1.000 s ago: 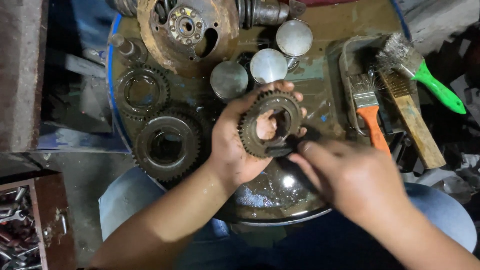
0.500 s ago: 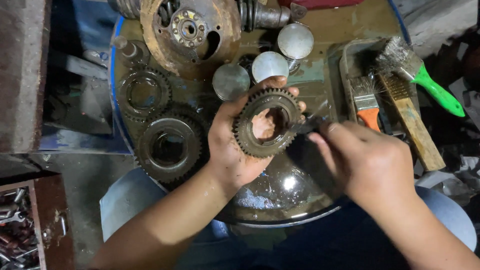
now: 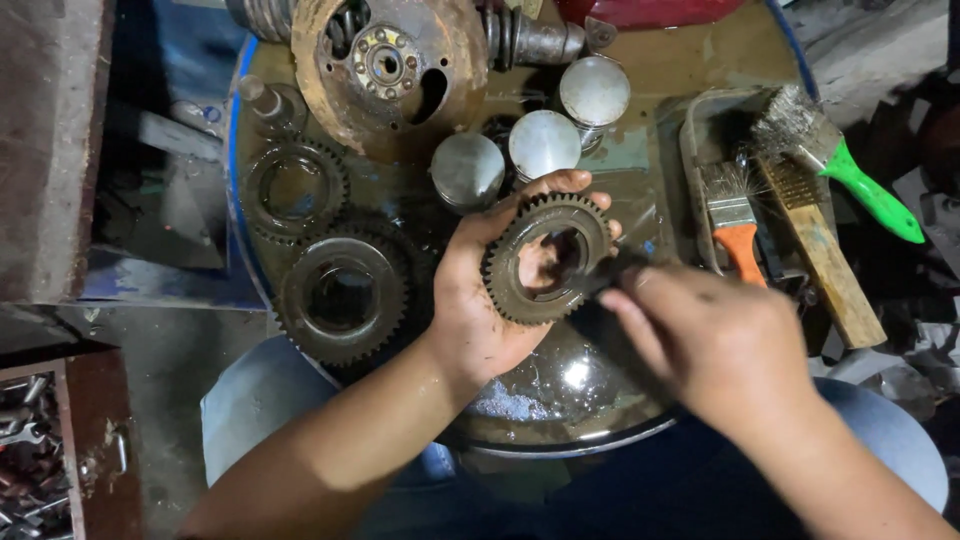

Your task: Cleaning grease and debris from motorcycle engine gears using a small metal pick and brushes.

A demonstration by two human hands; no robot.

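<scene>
At frame centre, my left hand (image 3: 478, 300) grips a toothed gear (image 3: 546, 258); my right hand (image 3: 715, 345) pinches a dark brush (image 3: 608, 277) against its rim.

Brown gear (image 3: 545, 258), green-handled brush (image 3: 868, 192), orange-handled brush (image 3: 742, 250)

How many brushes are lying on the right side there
3: a green-handled brush at far right, an orange-handled brush in the tray, and a wooden wire brush between them. Others may be hidden.
</scene>
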